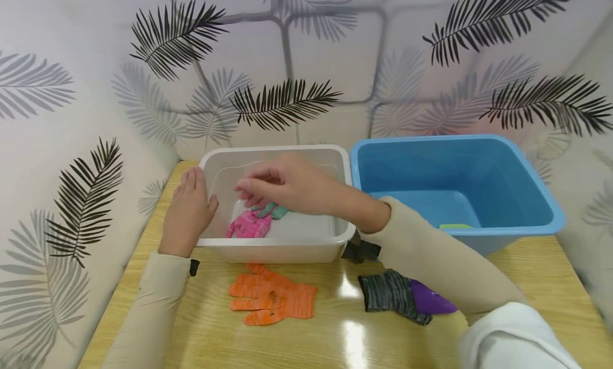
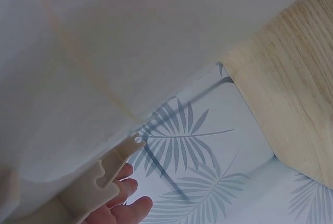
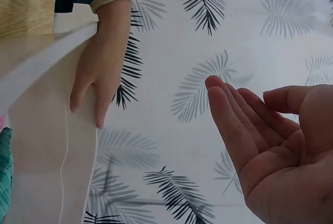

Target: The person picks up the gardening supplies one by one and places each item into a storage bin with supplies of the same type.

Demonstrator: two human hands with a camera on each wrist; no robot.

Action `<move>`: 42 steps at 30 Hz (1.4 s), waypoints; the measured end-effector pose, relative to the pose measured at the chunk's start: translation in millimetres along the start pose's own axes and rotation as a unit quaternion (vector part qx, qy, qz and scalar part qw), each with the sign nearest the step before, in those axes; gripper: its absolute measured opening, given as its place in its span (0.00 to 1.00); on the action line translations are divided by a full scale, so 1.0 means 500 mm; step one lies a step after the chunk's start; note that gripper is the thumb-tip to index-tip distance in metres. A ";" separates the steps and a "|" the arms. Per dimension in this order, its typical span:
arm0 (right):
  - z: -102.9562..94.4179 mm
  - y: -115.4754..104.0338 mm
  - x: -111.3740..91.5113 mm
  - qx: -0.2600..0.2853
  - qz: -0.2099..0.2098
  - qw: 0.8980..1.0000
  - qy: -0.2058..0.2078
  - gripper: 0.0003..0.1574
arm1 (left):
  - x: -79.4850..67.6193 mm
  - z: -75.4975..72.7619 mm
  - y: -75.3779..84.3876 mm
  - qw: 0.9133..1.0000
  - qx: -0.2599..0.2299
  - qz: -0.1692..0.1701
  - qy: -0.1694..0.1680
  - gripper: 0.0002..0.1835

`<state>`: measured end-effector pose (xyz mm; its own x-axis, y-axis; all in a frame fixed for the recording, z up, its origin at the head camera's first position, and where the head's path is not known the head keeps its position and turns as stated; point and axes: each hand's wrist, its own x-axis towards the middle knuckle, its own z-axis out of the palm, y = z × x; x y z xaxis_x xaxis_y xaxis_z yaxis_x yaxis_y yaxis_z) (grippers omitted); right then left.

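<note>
My left hand grips the left rim of a white plastic basin, thumb inside and fingers over the outer side. In the left wrist view, the fingertips show under the rim, close to the basin's outer wall. Above the basin, my right hand hangs with nothing in it, its fingers loosely bent in the right wrist view. Below it in the basin lie a crumpled pink glove and a teal fabric piece, partly hidden by that hand.
A blue basin stands to the right, with something light green inside. In front lie an orange glove, a grey glove with purple, and a black piece by the white basin. A leaf-patterned curtain hangs behind.
</note>
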<state>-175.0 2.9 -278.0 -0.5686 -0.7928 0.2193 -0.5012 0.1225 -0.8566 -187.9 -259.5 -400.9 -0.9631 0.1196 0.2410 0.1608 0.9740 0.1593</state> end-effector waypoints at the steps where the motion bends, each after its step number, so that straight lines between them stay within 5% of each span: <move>1: 0.009 -0.002 -0.013 -0.041 -0.014 0.999 -0.006 0.14 | 0.000 0.000 -0.001 1.000 0.001 0.000 -0.003 0.35; 5: 0.041 -0.005 -0.062 -0.158 -0.051 0.986 -0.023 0.13 | -0.002 -0.001 -0.003 1.000 0.001 0.000 -0.012 0.36; 11: 0.080 0.019 -0.123 -0.168 -0.052 0.981 -0.078 0.14 | -0.003 -0.002 0.001 1.000 -0.001 0.001 -0.006 0.35; 16: 0.113 0.075 -0.164 -0.163 -0.007 0.980 -0.118 0.15 | -0.004 -0.004 0.003 1.000 -0.002 0.001 0.001 0.35; 25: 0.166 0.201 -0.212 -0.179 0.042 0.975 -0.125 0.15 | -0.004 -0.003 0.003 1.000 -0.001 0.005 0.006 0.35; 29: 0.186 0.249 -0.229 -0.212 0.028 0.971 -0.110 0.16 | -0.005 -0.002 0.003 1.000 0.000 0.002 -0.001 0.35; 37: 0.229 0.298 -0.262 -0.355 -0.055 0.913 -0.194 0.28 | -0.004 -0.007 0.006 1.000 -0.003 -0.003 -0.007 0.36; 42: 0.245 0.307 -0.274 -0.380 -0.062 0.894 -0.229 0.32 | -0.003 -0.006 0.005 1.000 -0.002 -0.004 -0.008 0.36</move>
<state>-94.4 57.1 -496.9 -0.2385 -0.9685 -0.0719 -0.9394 0.2489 -0.2358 -185.2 -257.6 -398.1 -0.9680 0.1144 0.2235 0.1534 0.9742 0.1657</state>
